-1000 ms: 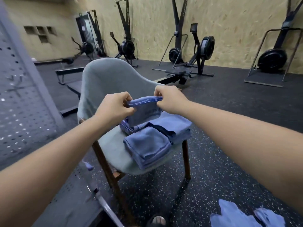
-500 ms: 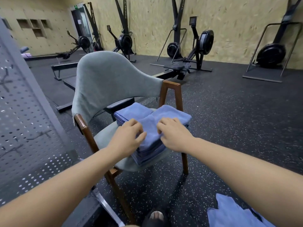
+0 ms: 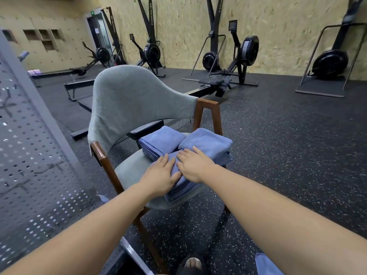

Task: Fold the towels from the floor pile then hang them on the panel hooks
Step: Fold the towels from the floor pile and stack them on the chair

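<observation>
Three folded blue towels lie on the seat of a grey chair (image 3: 127,108). One folded towel (image 3: 161,142) sits at the back left, another (image 3: 208,142) at the back right. On the front folded towel (image 3: 179,190) my left hand (image 3: 161,175) and my right hand (image 3: 193,165) press flat, fingers straight, side by side. A blue towel from the floor pile (image 3: 266,264) shows at the bottom right edge. The grey perforated panel (image 3: 33,165) stands at the left, with dark hooks (image 3: 52,167) on it.
The chair has wooden arms and legs (image 3: 210,116) and stands on black speckled rubber floor. Rowing and ski machines (image 3: 234,62) line the far wall. My sandalled foot (image 3: 192,264) is below the chair's front.
The towel I held up by its top edge a second ago now lies folded on the chair's front. My hands have gone from pinching it to pressing flat on it.
</observation>
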`<state>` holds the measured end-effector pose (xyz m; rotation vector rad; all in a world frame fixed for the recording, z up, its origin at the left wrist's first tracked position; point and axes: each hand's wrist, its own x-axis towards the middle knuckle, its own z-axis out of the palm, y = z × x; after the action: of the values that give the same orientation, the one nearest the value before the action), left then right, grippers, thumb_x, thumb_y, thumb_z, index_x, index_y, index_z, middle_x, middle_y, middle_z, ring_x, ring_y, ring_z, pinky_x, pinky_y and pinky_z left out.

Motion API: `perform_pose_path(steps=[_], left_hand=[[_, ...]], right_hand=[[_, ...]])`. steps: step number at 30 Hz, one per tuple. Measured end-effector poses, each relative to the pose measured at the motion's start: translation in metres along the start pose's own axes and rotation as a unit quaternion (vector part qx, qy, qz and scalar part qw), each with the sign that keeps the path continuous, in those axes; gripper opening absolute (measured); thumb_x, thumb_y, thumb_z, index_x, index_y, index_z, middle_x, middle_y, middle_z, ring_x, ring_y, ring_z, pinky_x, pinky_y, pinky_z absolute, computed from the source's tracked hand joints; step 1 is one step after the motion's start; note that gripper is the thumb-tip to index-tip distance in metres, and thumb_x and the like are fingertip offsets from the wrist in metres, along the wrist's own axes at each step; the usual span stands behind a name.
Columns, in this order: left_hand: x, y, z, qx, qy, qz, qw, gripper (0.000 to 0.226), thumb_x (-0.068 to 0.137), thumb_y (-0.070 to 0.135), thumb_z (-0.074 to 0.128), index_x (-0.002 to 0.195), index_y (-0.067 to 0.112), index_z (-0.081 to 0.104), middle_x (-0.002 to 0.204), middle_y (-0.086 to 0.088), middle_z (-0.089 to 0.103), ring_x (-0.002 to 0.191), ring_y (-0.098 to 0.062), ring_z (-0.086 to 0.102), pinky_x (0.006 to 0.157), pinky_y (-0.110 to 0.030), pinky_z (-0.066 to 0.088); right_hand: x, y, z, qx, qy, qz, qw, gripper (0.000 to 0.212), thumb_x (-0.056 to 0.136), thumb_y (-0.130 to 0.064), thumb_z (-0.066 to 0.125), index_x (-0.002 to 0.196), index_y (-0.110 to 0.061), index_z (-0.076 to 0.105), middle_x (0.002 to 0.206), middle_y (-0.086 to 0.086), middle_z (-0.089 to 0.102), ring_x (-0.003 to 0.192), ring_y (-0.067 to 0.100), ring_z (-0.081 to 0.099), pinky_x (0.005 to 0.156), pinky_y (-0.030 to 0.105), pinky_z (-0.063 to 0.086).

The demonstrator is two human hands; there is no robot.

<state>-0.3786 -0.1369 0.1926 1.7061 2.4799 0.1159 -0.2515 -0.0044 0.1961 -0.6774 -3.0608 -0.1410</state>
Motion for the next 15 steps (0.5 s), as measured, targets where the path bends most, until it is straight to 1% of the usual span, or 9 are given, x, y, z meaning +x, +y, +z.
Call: perform_pose_path(steps=[2, 3, 5, 7, 9, 10, 12, 14, 15], left_hand=[[-0.001, 0.002, -0.005, -0.013, 0.004, 0.001, 1.000, 0.078, 0.107, 0.063, 0.034, 0.169, 0.017, 0.023, 0.178, -0.014, 0.013, 0.165, -0.027, 0.010, 0.132, -0.043, 0.018], [-0.002, 0.004, -0.009, -0.028, 0.014, 0.002, 1.000, 0.073, 0.106, 0.061, 0.039, 0.166, 0.018, 0.032, 0.176, -0.013, 0.021, 0.164, -0.027, 0.016, 0.129, -0.042, 0.024], [-0.004, 0.011, -0.020, -0.045, 0.049, 0.008, 0.998, 0.065, 0.102, 0.060, 0.046, 0.152, 0.018, 0.050, 0.164, -0.008, 0.044, 0.154, -0.027, 0.037, 0.118, -0.042, 0.039], [-0.006, 0.024, -0.032, -0.055, 0.083, 0.024, 0.995, 0.057, 0.104, 0.054, 0.053, 0.148, 0.017, 0.056, 0.154, -0.004, 0.054, 0.141, -0.026, 0.052, 0.112, -0.042, 0.044], [-0.010, 0.045, -0.041, -0.057, 0.112, 0.062, 0.990, 0.045, 0.105, 0.048, 0.056, 0.141, 0.020, 0.062, 0.146, -0.001, 0.060, 0.132, -0.026, 0.056, 0.107, -0.043, 0.046], [-0.011, 0.059, -0.043, -0.053, 0.125, 0.088, 0.987, 0.039, 0.105, 0.046, 0.056, 0.135, 0.022, 0.065, 0.140, 0.000, 0.062, 0.129, -0.026, 0.056, 0.103, -0.043, 0.045], [-0.012, 0.093, -0.044, -0.040, 0.136, 0.139, 0.980, 0.029, 0.104, 0.043, 0.057, 0.123, 0.025, 0.070, 0.124, 0.001, 0.066, 0.120, -0.026, 0.058, 0.092, -0.040, 0.044], [-0.010, 0.132, -0.038, -0.023, 0.133, 0.189, 0.973, 0.025, 0.102, 0.042, 0.059, 0.116, 0.025, 0.071, 0.114, 0.000, 0.069, 0.111, -0.027, 0.061, 0.082, -0.037, 0.042], [-0.010, 0.152, -0.032, -0.015, 0.127, 0.212, 0.969, 0.026, 0.102, 0.043, 0.059, 0.115, 0.025, 0.071, 0.112, 0.001, 0.070, 0.110, -0.027, 0.062, 0.080, -0.036, 0.039]], right_hand=[[-0.002, 0.000, -0.005, -0.018, 0.021, -0.014, 1.000, 0.055, 0.116, -0.035, 0.018, 0.162, -0.009, 0.035, 0.173, 0.009, 0.031, 0.162, 0.025, 0.019, 0.132, 0.048, 0.007], [-0.006, 0.001, -0.009, -0.020, 0.033, -0.019, 0.999, 0.055, 0.116, -0.035, 0.019, 0.162, -0.010, 0.035, 0.173, 0.009, 0.032, 0.163, 0.024, 0.018, 0.132, 0.047, 0.006], [-0.018, 0.008, -0.019, 0.011, 0.067, -0.014, 0.998, 0.052, 0.116, -0.033, 0.024, 0.160, -0.010, 0.040, 0.170, 0.008, 0.037, 0.162, 0.024, 0.020, 0.132, 0.043, 0.007], [-0.040, 0.021, -0.027, 0.058, 0.113, 0.001, 0.992, 0.046, 0.114, -0.029, 0.033, 0.152, -0.010, 0.051, 0.160, 0.009, 0.050, 0.156, 0.027, 0.033, 0.129, 0.042, 0.018], [-0.072, 0.038, -0.032, 0.093, 0.150, 0.024, 0.984, 0.037, 0.109, -0.026, 0.043, 0.138, -0.014, 0.061, 0.142, 0.008, 0.064, 0.138, 0.030, 0.053, 0.115, 0.046, 0.038], [-0.091, 0.048, -0.032, 0.101, 0.162, 0.037, 0.981, 0.034, 0.107, -0.025, 0.047, 0.133, -0.015, 0.064, 0.134, 0.007, 0.067, 0.128, 0.030, 0.058, 0.108, 0.047, 0.043], [-0.130, 0.068, -0.028, 0.097, 0.168, 0.072, 0.978, 0.031, 0.105, -0.027, 0.050, 0.131, -0.018, 0.066, 0.128, 0.004, 0.069, 0.119, 0.030, 0.060, 0.100, 0.048, 0.045], [-0.170, 0.088, -0.017, 0.103, 0.160, 0.111, 0.975, 0.031, 0.107, -0.029, 0.051, 0.133, -0.019, 0.064, 0.129, 0.003, 0.067, 0.119, 0.029, 0.058, 0.102, 0.048, 0.044], [-0.190, 0.096, -0.009, 0.115, 0.154, 0.131, 0.973, 0.030, 0.108, -0.029, 0.052, 0.133, -0.019, 0.064, 0.129, 0.003, 0.066, 0.120, 0.028, 0.057, 0.103, 0.047, 0.044]])
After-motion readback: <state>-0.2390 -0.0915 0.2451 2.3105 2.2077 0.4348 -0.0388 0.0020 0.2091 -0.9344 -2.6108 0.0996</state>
